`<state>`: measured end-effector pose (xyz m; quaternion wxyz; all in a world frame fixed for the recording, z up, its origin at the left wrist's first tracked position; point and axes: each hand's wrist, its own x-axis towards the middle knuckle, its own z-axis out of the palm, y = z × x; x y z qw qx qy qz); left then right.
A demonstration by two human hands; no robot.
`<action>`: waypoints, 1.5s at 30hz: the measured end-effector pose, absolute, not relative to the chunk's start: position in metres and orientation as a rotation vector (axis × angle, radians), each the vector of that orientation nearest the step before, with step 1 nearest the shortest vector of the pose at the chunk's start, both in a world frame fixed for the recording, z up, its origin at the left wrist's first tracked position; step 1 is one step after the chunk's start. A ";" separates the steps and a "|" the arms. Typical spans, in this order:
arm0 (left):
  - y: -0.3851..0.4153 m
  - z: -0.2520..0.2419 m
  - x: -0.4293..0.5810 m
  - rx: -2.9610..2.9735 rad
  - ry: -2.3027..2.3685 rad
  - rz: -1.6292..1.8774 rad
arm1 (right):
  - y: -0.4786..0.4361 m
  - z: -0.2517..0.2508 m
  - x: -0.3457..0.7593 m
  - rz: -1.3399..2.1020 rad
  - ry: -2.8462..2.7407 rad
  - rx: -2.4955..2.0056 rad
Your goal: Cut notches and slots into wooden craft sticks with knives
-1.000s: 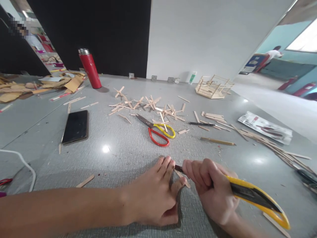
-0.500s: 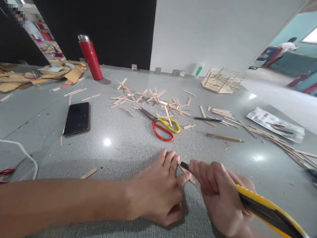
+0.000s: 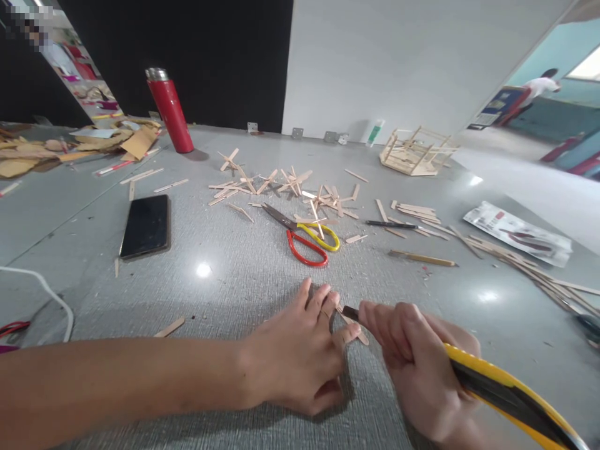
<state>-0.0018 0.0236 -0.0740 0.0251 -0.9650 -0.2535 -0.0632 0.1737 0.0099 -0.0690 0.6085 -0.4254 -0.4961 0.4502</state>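
Two hands low in the view, close together, almost touching over one small piece. Pins a short wooden stick flat to the grey table with the left hand, fingers spread, thumb tip against the wood. Grips a yellow and black cutter in the right hand, fist closed round the handle, dark tip at the stick's far end. Cannot make out the blade edge: too small, half hidden by fingers. Loses the cutter's rear at the bottom right corner. Beyond, scissors amid scattered sticks; a dark phone to the left, well apart.
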 end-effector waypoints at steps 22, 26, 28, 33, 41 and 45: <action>0.053 -0.072 -0.008 -3.310 -1.429 -0.968 | 0.013 -0.045 0.190 1.174 -1.149 -0.647; 0.053 -0.068 -0.007 -3.356 -1.537 -0.944 | 0.011 -0.033 0.194 1.101 -1.234 -0.668; 0.051 -0.069 -0.006 -3.352 -1.544 -0.925 | 0.013 -0.032 0.198 1.003 -1.229 -0.707; 0.047 -0.074 -0.008 -3.380 -1.490 -0.857 | 0.021 -0.034 0.214 0.646 -1.218 -0.965; 0.040 -0.020 -0.025 -3.229 -1.513 -1.062 | 0.024 -0.031 0.219 0.700 -1.173 -0.995; 0.024 0.009 -0.026 -2.981 -1.099 -1.439 | 0.017 -0.030 0.217 0.617 -1.159 -0.997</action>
